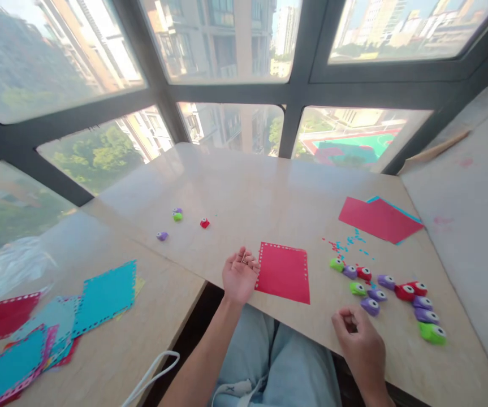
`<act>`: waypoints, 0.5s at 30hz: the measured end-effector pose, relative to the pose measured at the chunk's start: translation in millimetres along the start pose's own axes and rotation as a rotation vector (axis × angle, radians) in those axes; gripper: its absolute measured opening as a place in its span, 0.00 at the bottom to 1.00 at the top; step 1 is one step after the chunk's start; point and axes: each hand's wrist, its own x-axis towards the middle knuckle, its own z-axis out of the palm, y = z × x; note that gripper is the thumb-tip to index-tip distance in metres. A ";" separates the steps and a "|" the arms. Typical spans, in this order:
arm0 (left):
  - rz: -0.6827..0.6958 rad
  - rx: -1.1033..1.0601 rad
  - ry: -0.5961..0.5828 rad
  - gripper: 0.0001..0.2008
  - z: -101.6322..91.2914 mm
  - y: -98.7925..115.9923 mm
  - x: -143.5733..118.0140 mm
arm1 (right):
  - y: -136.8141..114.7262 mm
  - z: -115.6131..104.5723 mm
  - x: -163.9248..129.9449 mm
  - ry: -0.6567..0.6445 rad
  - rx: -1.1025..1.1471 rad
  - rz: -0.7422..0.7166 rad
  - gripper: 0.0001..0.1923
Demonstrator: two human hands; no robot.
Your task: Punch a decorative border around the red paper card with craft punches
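Note:
A red paper sheet [284,273] lies flat before me, small holes punched along its left and top edges and part of its right. My left hand [241,276] is palm up against the sheet's left edge, fingers loosely curled and a little apart, with nothing I can make out in it. My right hand [360,345] rests at the table's front edge in a loose fist, a dark hollow between thumb and fingers. Just beyond it sit several small paper punches with eyes, among them a purple punch [370,306], a green punch [432,333] and a red punch [404,291].
Red and blue sheets [381,219] lie at the right, with paper bits [349,242] scattered nearby. Further left stand another red punch [204,223] and a few others. Punched sheets [106,297] are piled at the left beside a plastic bag [12,268]. A white cord [154,367] hangs near the table edge.

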 end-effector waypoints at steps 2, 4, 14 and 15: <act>0.091 -0.048 -0.009 0.08 2.1 20.5 4.2 | -1.0 -1.9 0.2 -0.018 0.004 0.017 0.15; 0.221 0.024 -0.025 0.09 3.0 45.5 12.8 | -1.3 -3.5 0.5 -0.037 0.005 0.038 0.16; 1.007 1.176 0.575 0.10 -24.8 130.8 76.3 | 1.8 -1.2 1.6 -0.064 -0.018 0.048 0.19; 1.018 1.219 0.586 0.13 -27.2 133.1 78.8 | 2.6 -0.9 1.3 -0.063 -0.021 0.039 0.20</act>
